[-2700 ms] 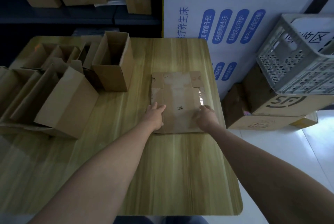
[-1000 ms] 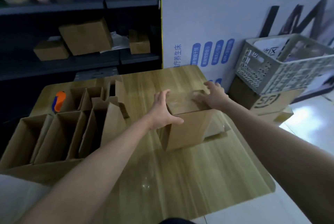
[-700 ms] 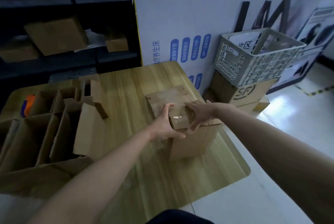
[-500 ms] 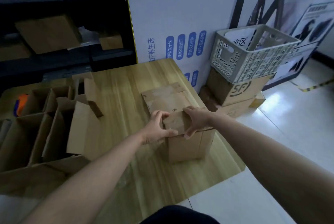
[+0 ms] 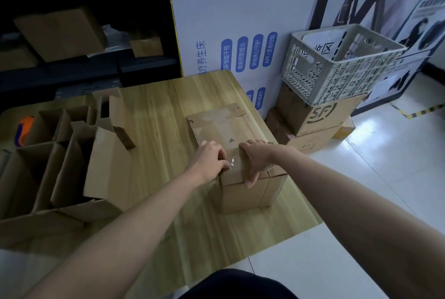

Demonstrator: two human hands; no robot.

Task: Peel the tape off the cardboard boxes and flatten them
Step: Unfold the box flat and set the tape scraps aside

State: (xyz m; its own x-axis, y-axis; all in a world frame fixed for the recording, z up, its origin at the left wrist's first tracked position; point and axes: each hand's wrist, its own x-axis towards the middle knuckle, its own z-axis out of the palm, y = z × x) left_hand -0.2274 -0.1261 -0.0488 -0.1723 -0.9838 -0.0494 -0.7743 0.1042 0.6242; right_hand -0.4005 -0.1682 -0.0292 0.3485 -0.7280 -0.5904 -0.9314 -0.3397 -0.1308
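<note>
- The box stands closed on the counter, near its right edge. It sits just in front of a flat box that lies behind it.
- My left hand is curled at the top's left edge, and it looks to be pinching a lifted tab of clear tape.
- My right hand grasps the box's top, with its fingers curled over the near edge onto the front face.
- I judge the box to be light and hollow. Its walls are stiff enough to brace against, but it would slide or tip on the smooth counter under a hard pull.
- The tape looks thin, slick and likely to tear, so I'd hold the tab close to the cardboard and peel low along the seam.
- I'd keep the right hand pressing down so the box stays put.
- Open boxes crowd the counter's left side.
</note>
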